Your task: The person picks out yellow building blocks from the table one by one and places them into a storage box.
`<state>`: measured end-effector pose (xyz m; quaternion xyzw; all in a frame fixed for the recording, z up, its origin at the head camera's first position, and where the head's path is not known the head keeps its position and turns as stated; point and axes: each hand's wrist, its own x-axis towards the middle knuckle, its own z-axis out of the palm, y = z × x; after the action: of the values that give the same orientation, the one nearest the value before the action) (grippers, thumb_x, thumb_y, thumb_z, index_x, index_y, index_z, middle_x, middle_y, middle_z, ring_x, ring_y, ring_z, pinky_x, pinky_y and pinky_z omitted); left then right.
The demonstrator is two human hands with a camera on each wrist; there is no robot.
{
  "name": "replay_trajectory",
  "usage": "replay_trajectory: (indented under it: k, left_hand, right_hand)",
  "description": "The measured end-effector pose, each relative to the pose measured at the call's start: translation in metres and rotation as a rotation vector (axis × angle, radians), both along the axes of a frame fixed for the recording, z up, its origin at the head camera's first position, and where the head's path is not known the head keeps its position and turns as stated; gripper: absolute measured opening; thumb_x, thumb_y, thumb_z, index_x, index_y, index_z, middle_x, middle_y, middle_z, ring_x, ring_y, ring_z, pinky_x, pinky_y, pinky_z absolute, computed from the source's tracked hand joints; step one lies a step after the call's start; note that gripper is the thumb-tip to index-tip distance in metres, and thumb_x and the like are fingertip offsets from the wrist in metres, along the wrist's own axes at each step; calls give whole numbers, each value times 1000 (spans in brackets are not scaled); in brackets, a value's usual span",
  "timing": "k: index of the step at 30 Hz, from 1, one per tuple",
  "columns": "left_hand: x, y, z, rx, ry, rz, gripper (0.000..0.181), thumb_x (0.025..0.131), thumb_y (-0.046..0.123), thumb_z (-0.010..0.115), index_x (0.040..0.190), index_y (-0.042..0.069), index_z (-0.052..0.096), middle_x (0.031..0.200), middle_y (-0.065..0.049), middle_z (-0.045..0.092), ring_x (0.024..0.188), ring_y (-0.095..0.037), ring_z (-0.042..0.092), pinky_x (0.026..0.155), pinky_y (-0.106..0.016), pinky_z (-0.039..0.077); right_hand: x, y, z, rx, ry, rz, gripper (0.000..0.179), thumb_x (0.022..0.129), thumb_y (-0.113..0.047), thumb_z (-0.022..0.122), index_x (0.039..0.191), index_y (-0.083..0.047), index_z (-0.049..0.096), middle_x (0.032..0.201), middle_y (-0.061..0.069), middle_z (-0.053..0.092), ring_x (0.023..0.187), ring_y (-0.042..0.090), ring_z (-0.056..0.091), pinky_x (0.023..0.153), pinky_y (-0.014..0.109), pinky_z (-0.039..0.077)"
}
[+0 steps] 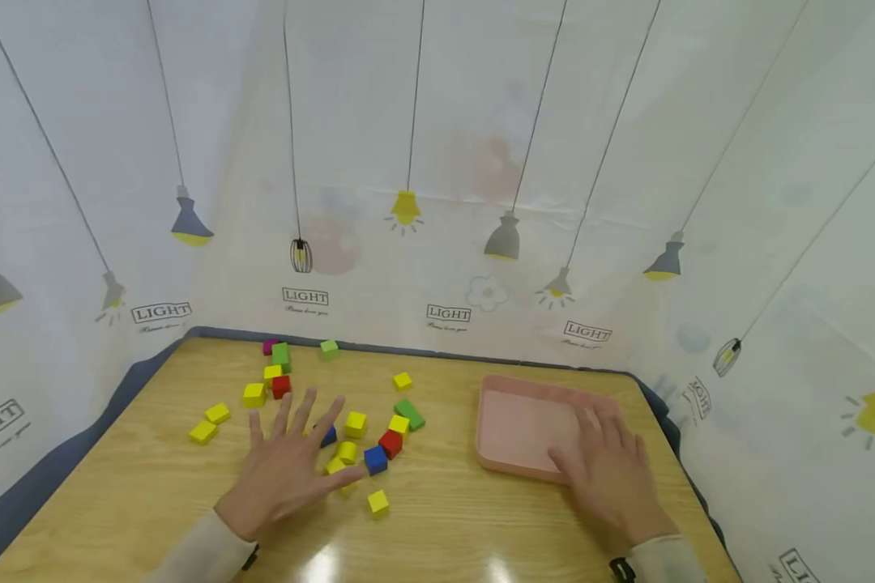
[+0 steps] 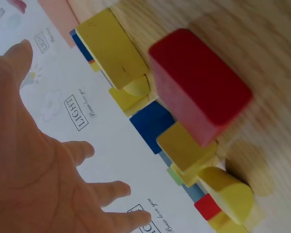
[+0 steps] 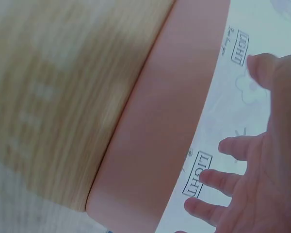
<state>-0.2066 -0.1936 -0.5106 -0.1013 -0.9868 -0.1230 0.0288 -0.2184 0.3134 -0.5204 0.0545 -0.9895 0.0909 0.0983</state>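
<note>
Below the hands (image 1: pixel 284 474) (image 1: pixel 612 478) lie blocks (image 1: pixel 356 425), left, and a pink tray (image 1: pixel 521 429), right.

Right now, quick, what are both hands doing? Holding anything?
Left hand: open above the blocks, holding nothing.
Right hand: open above the pink tray, holding nothing.

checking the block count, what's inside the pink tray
The pink tray looks bare inside wherever its interior is visible. The right hand, over the tray's right side, covers part of the inside, so whatever may lie there cannot be seen.
</note>
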Motion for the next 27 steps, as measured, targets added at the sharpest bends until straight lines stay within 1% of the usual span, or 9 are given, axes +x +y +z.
replay_trajectory:
  k: [3, 7, 9, 12, 16, 20, 23, 27]
  left_hand:
    - [0, 4, 0, -3, -2, 3, 111, 97, 95, 60, 185, 33, 33, 194, -22, 23, 176, -65, 19, 129, -101, 3]
    - [1, 8, 2, 5, -3, -7, 110, 98, 94, 61, 186, 36, 29, 194, -22, 24, 176, -64, 20, 129, -100, 4]
    - [2, 10, 3, 20, -1, -14, 109, 99, 93, 62, 186, 37, 28, 194, -21, 23, 177, -63, 20, 130, -100, 5]
    - [3, 14, 6, 35, 12, -27, 108, 99, 92, 62, 186, 37, 28, 195, -20, 23, 177, -63, 21, 130, -99, 7]
    - [3, 20, 8, 39, 32, -42, 108, 99, 94, 60, 186, 37, 29, 194, -20, 25, 176, -62, 26, 130, -98, 11]
    - [0, 26, 9, 48, 40, -55, 108, 100, 94, 59, 186, 37, 29, 193, -20, 27, 176, -60, 29, 131, -97, 16]
    - [-2, 30, 9, 48, 32, -67, 107, 100, 93, 60, 186, 38, 28, 193, -20, 29, 175, -59, 30, 132, -96, 18]
    - [-5, 36, 9, 38, 17, -70, 107, 100, 93, 59, 186, 38, 28, 192, -19, 31, 175, -58, 32, 133, -94, 19]
  right_hand:
    - [-5, 5, 1, -9, 3, -8, 92, 117, -75, 48, 181, -11, 35, 186, 29, 34, 164, 64, 39, 128, 90, 33]
    - [-13, 13, 1, -35, 3, -14, 89, 116, -69, 56, 177, -6, 39, 183, 32, 37, 158, 67, 45, 125, 89, 38]
    - [-17, 17, 1, -48, -15, -27, 89, 116, -67, 58, 176, -3, 38, 181, 35, 37, 157, 69, 44, 125, 89, 39]
    - [-22, 24, 1, -65, -68, -67, 92, 117, -66, 56, 177, 1, 33, 182, 41, 31, 159, 73, 38, 124, 91, 38]
    - [-28, 34, 0, -108, -127, -132, 90, 118, -60, 57, 179, -1, 28, 185, 42, 22, 159, 75, 31, 120, 95, 38]
    - [-31, 39, 2, -150, -138, -165, 84, 117, -46, 62, 181, -4, 27, 184, 42, 24, 156, 77, 32, 116, 95, 41]
    - [-31, 40, 5, -167, -146, -179, 83, 116, -35, 62, 182, -1, 25, 181, 44, 25, 155, 78, 34, 117, 93, 43]
    - [-31, 39, 11, -180, -187, -203, 82, 117, -26, 60, 183, 1, 20, 179, 46, 25, 154, 76, 36, 119, 90, 43]
